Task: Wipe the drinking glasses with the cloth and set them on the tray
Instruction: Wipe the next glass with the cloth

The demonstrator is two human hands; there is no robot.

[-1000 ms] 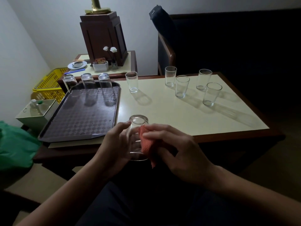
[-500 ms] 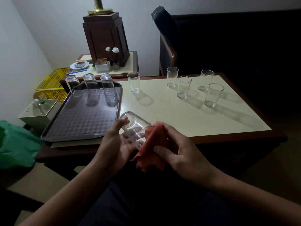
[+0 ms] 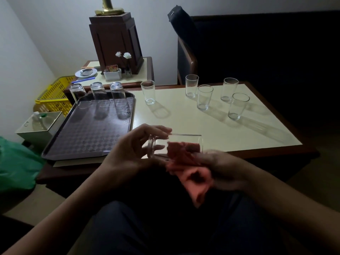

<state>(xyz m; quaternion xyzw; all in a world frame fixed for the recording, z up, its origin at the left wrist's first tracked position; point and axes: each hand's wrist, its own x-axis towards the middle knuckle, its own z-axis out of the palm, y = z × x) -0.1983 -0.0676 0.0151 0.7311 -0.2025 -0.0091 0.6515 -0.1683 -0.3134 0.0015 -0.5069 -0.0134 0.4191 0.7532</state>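
My left hand grips a clear drinking glass by its base, holding it on its side with the mouth to the right, above the table's front edge. My right hand holds a pink cloth; part of the cloth is pushed into the glass mouth, the rest hangs below. A dark purple tray lies on the table's left side. Three glasses stand upside down at its far end. Several glasses stand upright on the cream table, one near the tray, the others further right.
A yellow basket and a white bin sit left of the table, with a green bag nearer me. A side table behind holds a dark wooden box, a dish and small flowers. A dark chair stands behind the table.
The glass has turned from upside down to lying on its side, mouth to the right. The cloth has gone from the outside wall into the mouth. The view has shifted slightly.
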